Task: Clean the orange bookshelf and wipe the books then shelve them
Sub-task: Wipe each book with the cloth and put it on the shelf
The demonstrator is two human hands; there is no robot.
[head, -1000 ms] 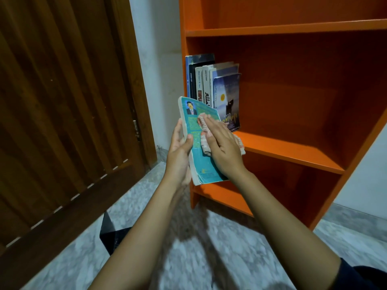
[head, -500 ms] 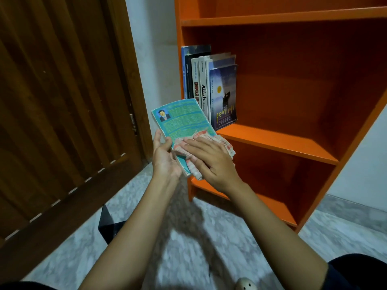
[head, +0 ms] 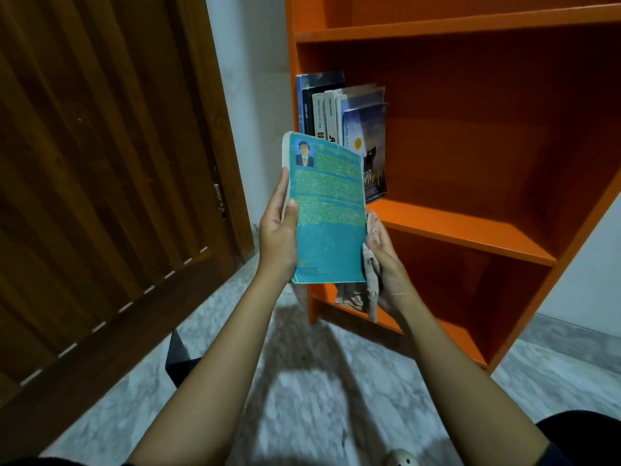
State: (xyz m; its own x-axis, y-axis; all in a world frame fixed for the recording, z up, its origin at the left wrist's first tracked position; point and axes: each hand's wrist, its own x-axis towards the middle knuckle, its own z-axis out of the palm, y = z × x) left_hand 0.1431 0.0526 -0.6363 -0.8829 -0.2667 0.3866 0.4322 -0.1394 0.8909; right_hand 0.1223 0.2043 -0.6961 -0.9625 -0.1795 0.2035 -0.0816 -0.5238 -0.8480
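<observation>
Now the left hand (head: 277,237) is gripping the teal book (head: 329,210) upright by its spine side, with the thumb lying on the back cover and the fingers wrapping behind. At 3 o'clock of the book, the right hand (head: 386,260) is holding the cloth (head: 369,280) against the book's other long edge. Its grip is closing round the cloth, which is hanging toward 6 o'clock past the book's lower corner (the fingertips are hidden behind the book). The book is being held in the air in front of the orange bookshelf (head: 470,227). At 12 o'clock from it, a row of books (head: 336,109) is standing at the left end of the middle shelf. A wooden door (head: 100,163) is filling the 9 o'clock side.
</observation>
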